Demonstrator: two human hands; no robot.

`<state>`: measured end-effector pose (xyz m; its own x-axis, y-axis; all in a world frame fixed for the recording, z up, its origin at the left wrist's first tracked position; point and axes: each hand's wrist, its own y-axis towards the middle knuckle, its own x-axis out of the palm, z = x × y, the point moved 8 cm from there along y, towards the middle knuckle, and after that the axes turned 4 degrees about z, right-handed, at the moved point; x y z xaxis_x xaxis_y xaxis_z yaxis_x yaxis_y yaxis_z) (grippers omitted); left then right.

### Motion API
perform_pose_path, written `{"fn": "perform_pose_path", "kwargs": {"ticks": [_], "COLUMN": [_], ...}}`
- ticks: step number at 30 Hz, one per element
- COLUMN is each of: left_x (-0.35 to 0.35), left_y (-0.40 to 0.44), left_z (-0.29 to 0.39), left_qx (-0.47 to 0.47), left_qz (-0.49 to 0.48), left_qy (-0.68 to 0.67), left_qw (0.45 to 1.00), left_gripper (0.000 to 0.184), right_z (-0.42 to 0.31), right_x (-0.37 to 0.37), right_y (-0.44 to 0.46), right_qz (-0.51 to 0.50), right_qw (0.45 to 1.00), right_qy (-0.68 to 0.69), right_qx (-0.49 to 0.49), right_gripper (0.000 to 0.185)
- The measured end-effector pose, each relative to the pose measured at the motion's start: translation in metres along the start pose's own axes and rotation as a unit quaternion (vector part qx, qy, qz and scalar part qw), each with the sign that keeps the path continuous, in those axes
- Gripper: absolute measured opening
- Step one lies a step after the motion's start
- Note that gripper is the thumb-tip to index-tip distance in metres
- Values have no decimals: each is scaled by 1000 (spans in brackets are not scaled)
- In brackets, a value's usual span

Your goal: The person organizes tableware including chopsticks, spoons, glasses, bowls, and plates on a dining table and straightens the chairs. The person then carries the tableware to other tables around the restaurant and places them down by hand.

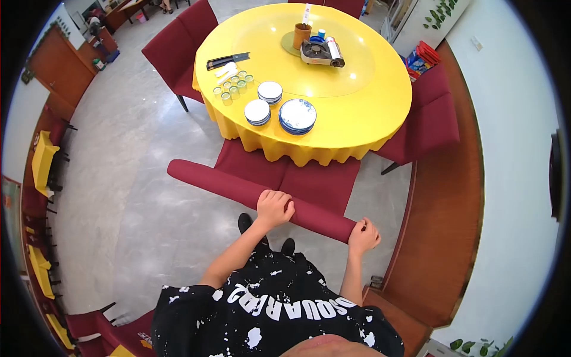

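Left hand: the left hand [274, 209] has its grip clamped over the top edge of the maroon near chair [238, 185], around the middle of the back.
Right hand: the right hand [364, 237] has its grip curled around the right end of that same edge.
Near chair: its back runs slantwise between the person and the table; the seat's far edge meets the hanging yellow tablecloth [226, 122].
Open room: grey floor [137, 196] spreads wide to the left; on the right, a narrower strip lies before the wood panelling [446, 196]. Black shoes [244, 222] stand close behind the chair.
Side chairs: a left chair [181, 44] and a right chair [425, 113] flank the table.
Tabletop: the round tabletop [363, 113] carries stacked plates [297, 115] near its close edge, small glasses [234, 93] to their left, and a portable stove [317, 55] farther back, beside a brown cup [301, 34].
Room: a pale wall [511, 131] stands right; a brown door [56, 65] is far left.
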<state>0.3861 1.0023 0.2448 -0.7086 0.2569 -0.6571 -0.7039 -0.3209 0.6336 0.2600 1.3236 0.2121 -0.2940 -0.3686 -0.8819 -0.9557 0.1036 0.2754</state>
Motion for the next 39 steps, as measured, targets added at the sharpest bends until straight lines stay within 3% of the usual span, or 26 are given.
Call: {"fn": "perform_pose_path", "kwargs": {"ticks": [3,5,8,12,25,34,39], "left_x": [7,10,-10,-22,-21,-18,-9], "left_y": [-6,-10,-10,-13,-6,-5,-16], "left_z": [1,-3,-6,-4,6,10,2], "left_qx": [-16,-1,55,95,151,162,156], "left_qz": [-52,-134,-183,-227,-73,-49,-83], "left_qy": [17,18,41,64,94,104,98], "left_qw": [998,991,981,967,981,980,979], "left_gripper": [20,32,53,77,74,72,73], "right_z": [4,-3,-11,-15,-9,-6,-8], "right_x": [6,-3,-18,-23,-25,-23,-25], "right_y": [-7,-19,-22,-31,-25,-23,-23], "right_qz": [19,13,18,62,154,164,152], "right_qw": [998,982,961,956,944,940,942], "right_qy": [3,-1,14,41,77,90,100], "right_qx": [-61,-186,-277,-285,-283,-287,-281], "right_gripper": [31,30,28,26,20,22,22]}}
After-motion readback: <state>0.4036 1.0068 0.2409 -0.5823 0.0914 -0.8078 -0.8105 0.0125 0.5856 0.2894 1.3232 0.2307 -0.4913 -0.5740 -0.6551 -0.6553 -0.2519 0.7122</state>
